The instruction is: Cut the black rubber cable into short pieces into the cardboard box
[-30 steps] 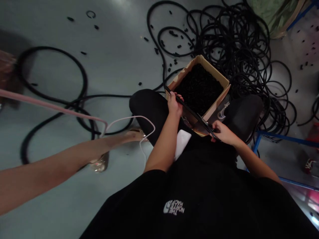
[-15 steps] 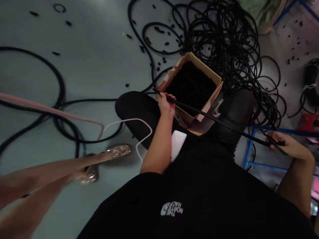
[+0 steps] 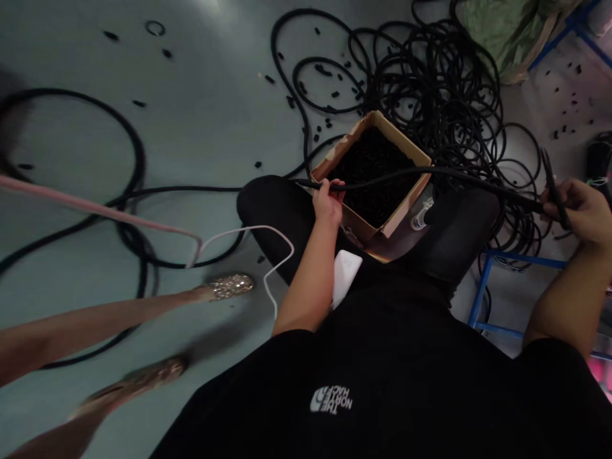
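Observation:
A long black rubber tube (image 3: 411, 171) runs between my hands in a bowed line over an open cardboard box (image 3: 406, 137). My left hand (image 3: 329, 199) is closed round the tube at the box's near left corner. At the far right my right hand (image 3: 581, 207) is closed at the other end of this stretch. A slender dark piece (image 3: 551, 178) sticks up from its fingers; I cannot tell whether it is the tube's end or a tool. Small black pieces (image 3: 373, 159) fill much of the box, which stands between my bent legs.
A large tangle of black tubing (image 3: 430, 83) lies beyond the box. Small black bits are scattered over the floor. A white device (image 3: 347, 274) with a pale cable (image 3: 287, 245) rests by my left arm. Another person's legs (image 3: 143, 312) are at left, a blue frame (image 3: 482, 287) at right.
My right hand has moved up and to the right in the view. The taut tube now bows upward. The other person's feet have moved apart.

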Available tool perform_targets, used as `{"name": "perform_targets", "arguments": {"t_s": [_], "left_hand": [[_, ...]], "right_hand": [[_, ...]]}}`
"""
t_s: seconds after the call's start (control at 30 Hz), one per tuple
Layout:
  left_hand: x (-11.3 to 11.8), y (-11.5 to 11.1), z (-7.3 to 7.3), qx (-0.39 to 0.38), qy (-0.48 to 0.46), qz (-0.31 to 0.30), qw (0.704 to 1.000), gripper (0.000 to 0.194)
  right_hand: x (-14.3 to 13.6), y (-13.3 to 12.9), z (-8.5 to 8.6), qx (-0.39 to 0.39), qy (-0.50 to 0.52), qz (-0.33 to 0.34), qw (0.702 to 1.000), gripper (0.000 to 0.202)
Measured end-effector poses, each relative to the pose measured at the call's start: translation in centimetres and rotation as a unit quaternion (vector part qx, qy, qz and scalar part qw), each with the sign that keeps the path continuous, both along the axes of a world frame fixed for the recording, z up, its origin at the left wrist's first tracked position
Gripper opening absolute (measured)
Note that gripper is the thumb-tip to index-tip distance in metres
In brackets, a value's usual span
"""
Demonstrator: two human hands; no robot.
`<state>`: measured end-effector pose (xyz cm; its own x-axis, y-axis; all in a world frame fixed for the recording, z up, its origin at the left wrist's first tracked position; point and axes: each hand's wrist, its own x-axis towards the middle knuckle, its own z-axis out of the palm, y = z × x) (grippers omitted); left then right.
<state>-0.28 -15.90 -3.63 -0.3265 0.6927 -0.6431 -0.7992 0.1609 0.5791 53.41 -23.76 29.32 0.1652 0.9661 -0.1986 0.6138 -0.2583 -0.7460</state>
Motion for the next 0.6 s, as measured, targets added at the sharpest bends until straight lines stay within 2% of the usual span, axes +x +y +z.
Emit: {"name": "perform_targets", "arguments": {"t_s": [0.17,0.3,0.43,0.53,0.6], "left_hand": [[0.0,-0.1,0.1,0.005,-0.009,0.004,1.000,0.030],[0.1,-0.3,0.3,-0.005,-0.007,0.016,1.000,0.033],[0.0,-0.4,0.0,0.001,0.016,0.015,1.000,0.032],[-0.1,-0.4,-0.4,0.007,0.032,0.015,0.999,0.030],[-0.3,-0.3,-0.7,0.008,0.044,0.017,0.999,0.028]], "right_hand": [[-2.6,5.4,-2.6,0.055,0.026,-0.021,0.998,0.086],[-5.0,8.4,-6.1,0.088,0.043,-0.047,0.994,0.083],[-6.7,10.8,-11.2,0.108,0.088,-0.046,0.989,0.074],[-8.6,12.3,-15.8,0.096,0.113,-0.035,0.988,0.067],[-10.7,12.8,-19.1,0.082,0.133,-0.025,0.987,0.071]]}}
